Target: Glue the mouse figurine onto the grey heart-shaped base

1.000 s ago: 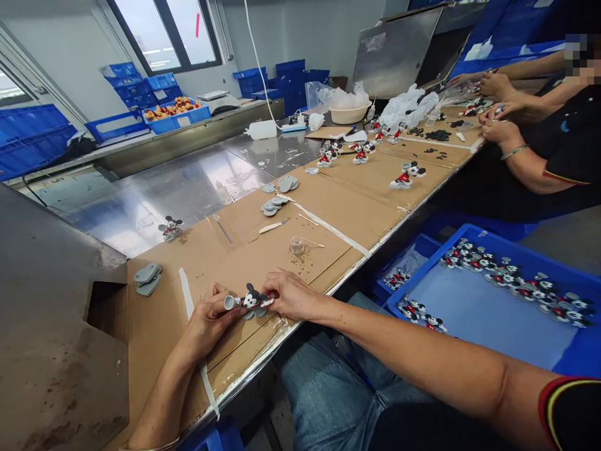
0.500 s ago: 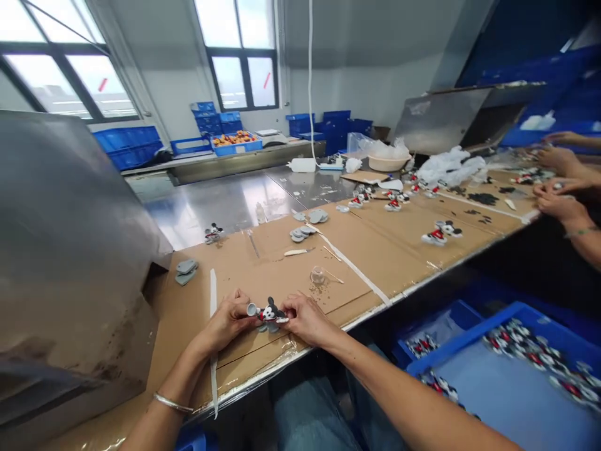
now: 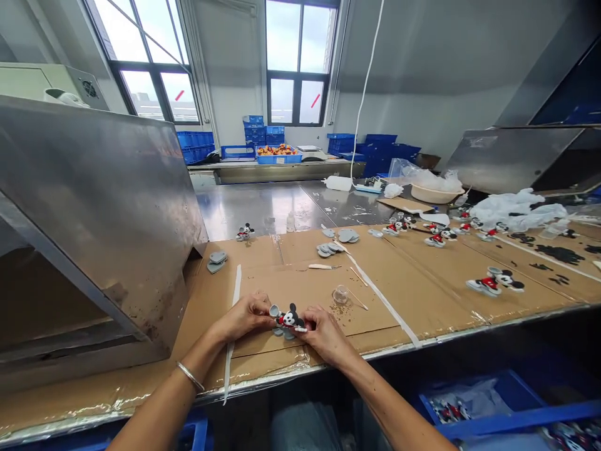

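Both my hands hold one small mouse figurine [image 3: 290,320], black, red and white, just above the cardboard-covered table [image 3: 422,282] near its front edge. My left hand [image 3: 244,316] grips its left end, where a small grey round part [image 3: 273,310] sticks out. My right hand [image 3: 323,335] pinches its right end. A grey base piece lies under the figurine, partly hidden by my fingers.
A small clear cup [image 3: 341,294] and thin sticks lie just beyond my right hand. Grey bases [image 3: 216,260] [image 3: 329,248] sit in small piles. Several finished figurines [image 3: 495,282] stand to the right. A steel hood [image 3: 94,207] rises at left. Blue bins [image 3: 474,407] sit below the table.
The view has swung left and up, so the co-workers' hands and most of the blue bins have left the frame. My hands still hold the figurine at the same spot.
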Demonstrator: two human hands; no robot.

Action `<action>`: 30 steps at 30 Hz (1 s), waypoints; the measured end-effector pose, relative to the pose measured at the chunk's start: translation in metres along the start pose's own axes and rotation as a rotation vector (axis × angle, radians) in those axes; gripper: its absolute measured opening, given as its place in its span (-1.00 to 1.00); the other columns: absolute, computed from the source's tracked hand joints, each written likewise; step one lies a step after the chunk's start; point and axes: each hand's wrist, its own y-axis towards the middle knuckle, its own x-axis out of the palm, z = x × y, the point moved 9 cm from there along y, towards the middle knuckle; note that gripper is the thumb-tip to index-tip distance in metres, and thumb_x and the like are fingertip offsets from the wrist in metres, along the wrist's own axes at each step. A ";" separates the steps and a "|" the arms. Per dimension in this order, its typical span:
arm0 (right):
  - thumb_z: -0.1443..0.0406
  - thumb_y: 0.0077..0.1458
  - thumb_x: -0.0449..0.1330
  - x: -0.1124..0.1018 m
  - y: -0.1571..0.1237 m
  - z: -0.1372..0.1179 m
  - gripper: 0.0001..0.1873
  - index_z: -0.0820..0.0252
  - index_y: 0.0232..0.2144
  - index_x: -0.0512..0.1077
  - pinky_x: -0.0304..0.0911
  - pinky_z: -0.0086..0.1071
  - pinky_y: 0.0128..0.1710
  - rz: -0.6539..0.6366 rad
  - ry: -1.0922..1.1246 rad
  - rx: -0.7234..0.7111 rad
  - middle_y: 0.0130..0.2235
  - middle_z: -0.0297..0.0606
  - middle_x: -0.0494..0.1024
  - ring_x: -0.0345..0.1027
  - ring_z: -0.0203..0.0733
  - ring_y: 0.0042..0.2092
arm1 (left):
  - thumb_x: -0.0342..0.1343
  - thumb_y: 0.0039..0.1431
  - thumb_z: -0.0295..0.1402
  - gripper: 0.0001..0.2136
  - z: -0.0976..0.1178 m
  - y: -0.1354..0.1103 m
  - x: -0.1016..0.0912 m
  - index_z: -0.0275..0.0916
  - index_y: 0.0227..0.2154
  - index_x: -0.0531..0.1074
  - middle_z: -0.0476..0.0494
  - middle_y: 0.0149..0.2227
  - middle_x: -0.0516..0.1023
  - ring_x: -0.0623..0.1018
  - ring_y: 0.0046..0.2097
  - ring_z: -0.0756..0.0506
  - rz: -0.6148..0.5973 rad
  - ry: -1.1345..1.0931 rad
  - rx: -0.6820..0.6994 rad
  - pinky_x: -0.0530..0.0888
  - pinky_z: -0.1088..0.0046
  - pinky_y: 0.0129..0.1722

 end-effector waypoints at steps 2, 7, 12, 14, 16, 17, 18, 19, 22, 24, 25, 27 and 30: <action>0.33 -0.04 0.31 0.000 -0.001 0.001 -0.76 0.22 -0.66 0.38 0.06 -0.44 -0.36 -0.001 0.012 0.008 -0.53 -0.39 0.34 0.25 -0.24 -0.36 | 0.06 0.21 -0.11 -0.71 -0.001 0.003 0.002 -0.23 -0.41 0.47 -0.03 -0.41 0.43 0.44 -0.24 -0.08 -0.008 -0.001 0.011 0.37 0.23 -0.12; 0.33 -0.02 0.29 0.000 -0.002 0.000 -0.80 0.22 -0.62 0.43 0.06 -0.44 -0.34 -0.011 0.040 0.018 -0.52 -0.38 0.36 0.24 -0.24 -0.35 | 0.09 0.18 -0.10 -0.71 -0.006 0.006 0.006 -0.24 -0.40 0.49 -0.04 -0.38 0.44 0.42 -0.21 -0.09 -0.034 -0.018 0.026 0.35 0.22 -0.12; 0.39 0.01 0.23 -0.001 0.001 0.000 -0.87 0.21 -0.56 0.50 0.09 -0.41 -0.29 -0.056 0.082 0.006 -0.49 -0.35 0.37 0.24 -0.22 -0.31 | 0.08 0.19 -0.11 -0.71 -0.010 0.008 0.008 -0.22 -0.46 0.50 -0.03 -0.45 0.36 0.35 -0.20 -0.11 -0.052 -0.040 0.039 0.28 0.23 -0.11; 0.38 0.06 0.18 0.001 0.001 -0.001 -0.85 0.17 -0.46 0.56 0.11 -0.39 -0.25 -0.128 0.110 -0.035 -0.46 -0.33 0.40 0.26 -0.20 -0.28 | 0.08 0.20 -0.12 -0.71 -0.010 0.007 0.008 -0.22 -0.47 0.50 -0.02 -0.46 0.34 0.32 -0.19 -0.12 -0.052 -0.046 0.035 0.26 0.23 -0.10; 0.36 0.10 0.15 0.000 0.000 0.001 -0.80 0.14 -0.32 0.59 0.14 -0.37 -0.22 -0.167 0.148 -0.052 -0.41 -0.31 0.42 0.27 -0.19 -0.25 | 0.08 0.20 -0.14 -0.72 -0.010 0.005 0.008 -0.22 -0.48 0.50 -0.02 -0.46 0.34 0.31 -0.19 -0.12 -0.048 -0.048 0.019 0.23 0.23 -0.10; 0.34 0.11 0.15 -0.001 -0.001 0.004 -0.78 0.13 -0.26 0.59 0.15 -0.37 -0.22 -0.164 0.168 -0.044 -0.38 -0.30 0.43 0.28 -0.19 -0.24 | 0.08 0.20 -0.16 -0.73 -0.010 0.005 0.008 -0.21 -0.48 0.50 -0.02 -0.46 0.35 0.31 -0.19 -0.12 -0.045 -0.049 0.009 0.22 0.24 -0.10; 0.32 0.11 0.16 -0.003 -0.001 0.007 -0.77 0.13 -0.22 0.58 0.16 -0.37 -0.23 -0.149 0.190 -0.030 -0.37 -0.29 0.43 0.28 -0.19 -0.25 | 0.09 0.20 -0.17 -0.74 -0.010 0.004 0.008 -0.21 -0.48 0.50 -0.02 -0.46 0.35 0.31 -0.18 -0.12 -0.043 -0.051 -0.001 0.21 0.24 -0.10; 0.31 0.09 0.18 -0.004 -0.002 0.009 -0.77 0.14 -0.21 0.58 0.16 -0.38 -0.25 -0.129 0.209 -0.015 -0.37 -0.29 0.42 0.28 -0.20 -0.27 | 0.10 0.20 -0.18 -0.75 -0.010 0.004 0.008 -0.21 -0.48 0.50 -0.02 -0.46 0.36 0.31 -0.18 -0.13 -0.042 -0.053 -0.008 0.21 0.25 -0.10; 0.30 0.05 0.23 -0.004 -0.005 0.010 -0.83 0.15 -0.28 0.59 0.16 -0.39 -0.29 -0.084 0.234 -0.011 -0.38 -0.30 0.41 0.28 -0.22 -0.30 | 0.11 0.19 -0.20 -0.76 -0.009 0.004 0.008 -0.20 -0.50 0.50 -0.01 -0.46 0.35 0.31 -0.17 -0.12 -0.047 -0.055 -0.019 0.19 0.28 -0.11; 0.32 0.03 0.27 -0.003 -0.006 0.007 -0.91 0.16 -0.39 0.59 0.14 -0.40 -0.29 -0.056 0.214 -0.020 -0.39 -0.31 0.41 0.28 -0.22 -0.29 | 0.11 0.19 -0.21 -0.77 -0.009 0.004 0.008 -0.20 -0.50 0.50 -0.01 -0.46 0.36 0.30 -0.18 -0.11 -0.048 -0.054 -0.019 0.17 0.30 -0.11; 0.33 0.02 0.28 -0.002 -0.006 0.006 -0.94 0.17 -0.44 0.58 0.14 -0.40 -0.29 -0.044 0.198 -0.024 -0.40 -0.31 0.40 0.27 -0.23 -0.29 | 0.12 0.20 -0.22 -0.77 -0.009 0.004 0.008 -0.20 -0.51 0.49 -0.01 -0.47 0.36 0.30 -0.18 -0.11 -0.048 -0.053 -0.019 0.17 0.31 -0.12; 0.35 0.01 0.30 -0.001 -0.006 0.003 -0.92 0.18 -0.51 0.56 0.12 -0.40 -0.30 -0.019 0.163 -0.031 -0.42 -0.32 0.39 0.26 -0.24 -0.31 | 0.12 0.19 -0.22 -0.77 -0.009 0.004 0.008 -0.20 -0.52 0.49 0.00 -0.48 0.37 0.29 -0.19 -0.10 -0.047 -0.050 -0.018 0.15 0.33 -0.12; 0.38 0.01 0.32 -0.001 -0.004 0.000 -0.93 0.19 -0.50 0.54 0.09 -0.41 -0.34 0.002 0.110 -0.047 -0.45 -0.34 0.36 0.24 -0.25 -0.33 | 0.12 0.19 -0.20 -0.76 -0.009 0.004 0.008 -0.19 -0.52 0.49 0.00 -0.48 0.37 0.29 -0.19 -0.10 -0.045 -0.049 -0.018 0.15 0.34 -0.12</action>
